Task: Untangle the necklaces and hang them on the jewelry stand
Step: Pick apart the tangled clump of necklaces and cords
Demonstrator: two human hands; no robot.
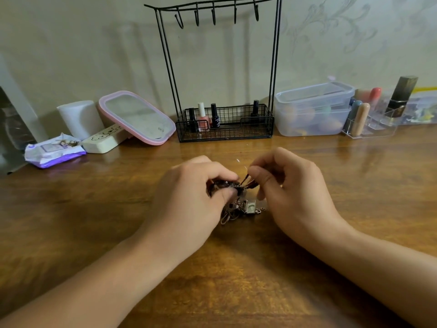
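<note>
Tangled necklaces (238,202) on table (118,197) between hands; left hand (196,192) pinching clump, right hand (290,185) pinching brown cord (247,179).

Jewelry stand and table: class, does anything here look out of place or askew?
The jewelry stand has bare hooks; the necklaces lie knotted on the table between both hands. The pink-rimmed mirror leans tilted.

On the wooden worktop (94,209) we note, along the wall: a purple wipes packet (53,151), a white roll (79,118), a pink-rimmed mirror (137,117) leaning tilted, a lidded clear plastic box (312,110), and a clear organiser (373,127) holding lipsticks.
</note>
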